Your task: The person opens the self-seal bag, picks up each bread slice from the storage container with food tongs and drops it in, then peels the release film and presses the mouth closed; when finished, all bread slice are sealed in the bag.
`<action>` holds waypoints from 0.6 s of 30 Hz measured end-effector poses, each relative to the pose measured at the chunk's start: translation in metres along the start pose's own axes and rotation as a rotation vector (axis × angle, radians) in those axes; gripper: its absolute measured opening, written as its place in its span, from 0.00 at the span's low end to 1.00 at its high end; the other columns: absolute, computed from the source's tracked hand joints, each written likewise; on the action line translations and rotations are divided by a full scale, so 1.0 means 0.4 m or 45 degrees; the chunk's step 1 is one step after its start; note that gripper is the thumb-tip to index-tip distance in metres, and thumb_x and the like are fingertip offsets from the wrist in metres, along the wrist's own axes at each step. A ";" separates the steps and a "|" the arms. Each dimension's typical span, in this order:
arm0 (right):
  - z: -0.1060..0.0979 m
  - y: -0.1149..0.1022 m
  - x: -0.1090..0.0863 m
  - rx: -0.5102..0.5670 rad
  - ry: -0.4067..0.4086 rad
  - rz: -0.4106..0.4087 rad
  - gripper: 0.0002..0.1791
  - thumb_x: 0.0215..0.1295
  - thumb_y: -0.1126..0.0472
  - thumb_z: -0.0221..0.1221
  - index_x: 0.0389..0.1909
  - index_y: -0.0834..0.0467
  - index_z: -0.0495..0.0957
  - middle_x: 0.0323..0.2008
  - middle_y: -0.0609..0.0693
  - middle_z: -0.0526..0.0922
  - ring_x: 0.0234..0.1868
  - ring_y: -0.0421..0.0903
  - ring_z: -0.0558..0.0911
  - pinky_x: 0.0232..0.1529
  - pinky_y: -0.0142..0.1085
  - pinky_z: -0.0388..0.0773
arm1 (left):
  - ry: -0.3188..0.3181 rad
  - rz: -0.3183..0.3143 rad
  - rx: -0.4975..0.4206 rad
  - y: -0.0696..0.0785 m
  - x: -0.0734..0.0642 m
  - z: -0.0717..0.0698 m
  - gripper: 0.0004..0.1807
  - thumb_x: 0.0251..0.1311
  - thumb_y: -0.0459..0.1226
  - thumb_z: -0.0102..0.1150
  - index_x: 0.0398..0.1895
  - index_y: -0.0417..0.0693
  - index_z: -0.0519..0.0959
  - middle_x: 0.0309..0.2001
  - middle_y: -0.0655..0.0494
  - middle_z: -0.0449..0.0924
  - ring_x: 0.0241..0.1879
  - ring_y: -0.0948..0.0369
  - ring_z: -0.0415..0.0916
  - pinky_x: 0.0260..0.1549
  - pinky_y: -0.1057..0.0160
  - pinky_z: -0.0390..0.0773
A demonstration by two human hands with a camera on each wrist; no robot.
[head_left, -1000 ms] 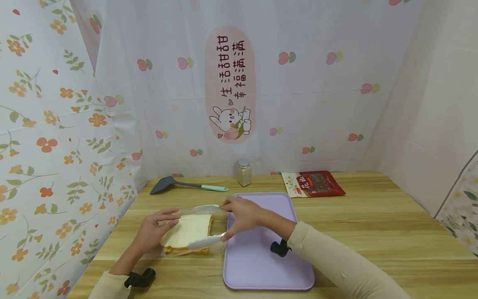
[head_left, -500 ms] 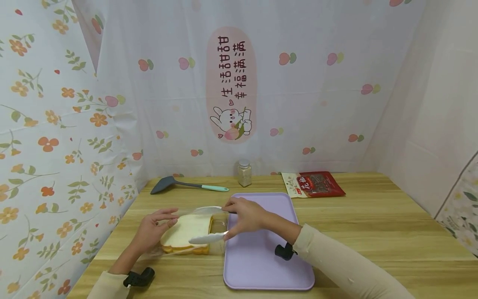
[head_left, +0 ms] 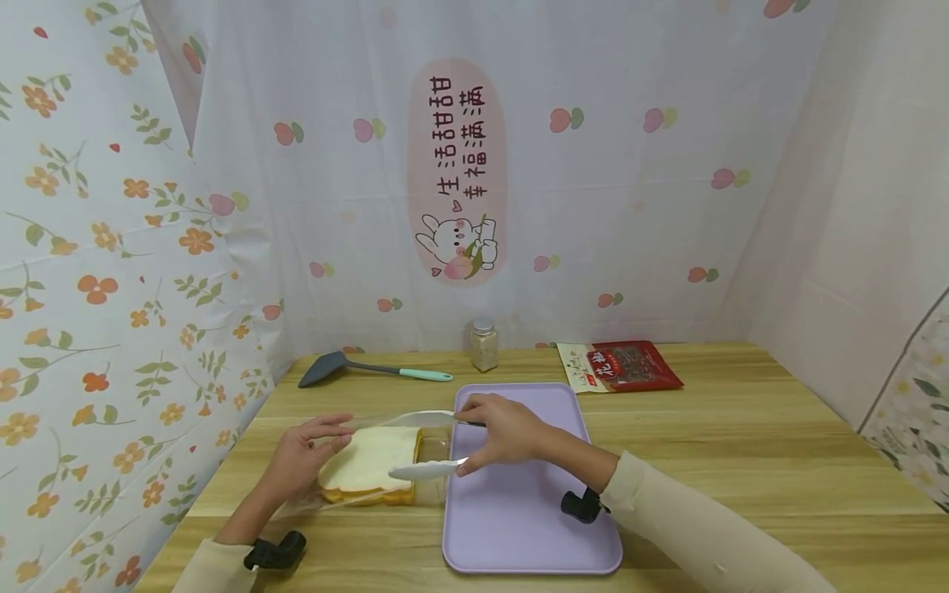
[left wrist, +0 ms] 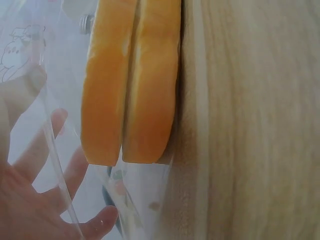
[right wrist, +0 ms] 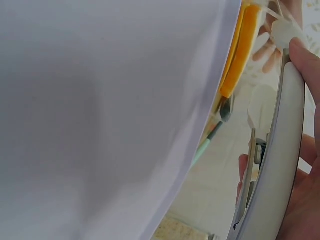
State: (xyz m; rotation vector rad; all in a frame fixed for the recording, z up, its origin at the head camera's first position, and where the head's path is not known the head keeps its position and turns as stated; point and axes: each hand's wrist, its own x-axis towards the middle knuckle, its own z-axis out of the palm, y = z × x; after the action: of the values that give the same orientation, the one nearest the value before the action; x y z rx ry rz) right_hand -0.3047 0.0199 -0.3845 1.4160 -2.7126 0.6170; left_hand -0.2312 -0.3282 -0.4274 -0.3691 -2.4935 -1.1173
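Note:
Two thick bread slices (head_left: pixel 371 461), pale on top with orange-brown crusts (left wrist: pixel 105 100), lie stacked in a clear plastic bag (head_left: pixel 430 492). Against the bag's left end, my left hand (head_left: pixel 296 457) touches the film with its fingers spread, seen through the plastic in the left wrist view. My right hand (head_left: pixel 506 432) grips white tongs (head_left: pixel 424 470) across the purple tray's left edge. Both arms of the tongs stand wide apart, nothing visible between them gripped. Their tips overlap the bread's right part in the head view; contact cannot be made out.
The purple tray (head_left: pixel 534 527) lies right of the bag. Behind are a grey spatula with a mint handle (head_left: pixel 423 375), a glass jar (head_left: pixel 484 346) and a red spice packet (head_left: pixel 623 366). Patterned curtains (head_left: pixel 334 165) surround the wooden table (head_left: pixel 704 461).
My right hand has drawn the tongs to the right, uncovering more of the bread's right side and the bag. My left hand has barely moved.

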 end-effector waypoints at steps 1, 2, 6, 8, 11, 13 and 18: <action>-0.002 0.003 -0.005 0.011 0.005 0.003 0.47 0.44 0.33 0.73 0.63 0.56 0.78 0.52 0.44 0.79 0.47 0.41 0.76 0.40 0.34 0.73 | -0.002 -0.001 -0.005 0.000 0.000 0.000 0.08 0.64 0.36 0.65 0.43 0.44 0.88 0.56 0.49 0.82 0.59 0.47 0.73 0.45 0.50 0.77; -0.004 0.006 -0.010 0.023 0.009 0.007 0.47 0.44 0.33 0.74 0.63 0.56 0.78 0.52 0.44 0.80 0.46 0.42 0.76 0.39 0.34 0.73 | -0.003 -0.002 -0.009 0.000 0.000 0.000 0.09 0.64 0.36 0.65 0.43 0.44 0.88 0.56 0.49 0.82 0.59 0.46 0.73 0.45 0.50 0.77; -0.016 0.017 -0.033 0.049 0.025 0.027 0.46 0.44 0.35 0.75 0.62 0.57 0.78 0.51 0.44 0.80 0.46 0.45 0.77 0.39 0.34 0.73 | -0.003 -0.008 -0.015 0.001 -0.001 0.002 0.08 0.64 0.36 0.65 0.43 0.45 0.88 0.56 0.49 0.82 0.59 0.48 0.74 0.43 0.56 0.77; -0.021 0.024 -0.044 0.051 0.035 0.035 0.46 0.44 0.36 0.75 0.62 0.57 0.79 0.50 0.44 0.80 0.45 0.45 0.77 0.39 0.35 0.73 | 0.005 0.000 -0.022 0.002 -0.001 0.003 0.08 0.64 0.36 0.65 0.43 0.45 0.88 0.55 0.48 0.82 0.58 0.51 0.74 0.42 0.61 0.76; -0.027 0.033 -0.061 0.057 0.044 0.051 0.45 0.44 0.36 0.75 0.61 0.56 0.79 0.50 0.43 0.80 0.45 0.44 0.77 0.39 0.36 0.73 | 0.016 0.026 -0.043 0.002 -0.001 0.005 0.08 0.63 0.34 0.65 0.43 0.43 0.88 0.55 0.46 0.82 0.57 0.57 0.75 0.38 0.66 0.76; -0.030 0.038 -0.073 0.070 0.046 0.062 0.45 0.43 0.36 0.76 0.61 0.56 0.79 0.50 0.43 0.80 0.46 0.43 0.77 0.40 0.36 0.73 | 0.019 0.041 -0.061 0.000 -0.002 0.005 0.08 0.63 0.33 0.65 0.43 0.41 0.88 0.54 0.44 0.82 0.55 0.64 0.75 0.33 0.67 0.76; -0.037 0.054 -0.105 0.055 0.064 0.085 0.45 0.43 0.36 0.76 0.61 0.56 0.80 0.50 0.42 0.80 0.46 0.40 0.76 0.41 0.36 0.74 | 0.013 0.035 -0.083 -0.002 -0.006 0.005 0.08 0.63 0.33 0.65 0.43 0.41 0.87 0.55 0.42 0.81 0.54 0.70 0.74 0.26 0.66 0.74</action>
State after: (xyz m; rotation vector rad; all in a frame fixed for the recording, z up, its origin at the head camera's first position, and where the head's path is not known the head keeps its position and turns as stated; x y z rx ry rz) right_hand -0.2994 0.0689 -0.3864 1.3049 -2.7328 0.7094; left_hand -0.2300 -0.3274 -0.4304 -0.4143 -2.4406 -1.1884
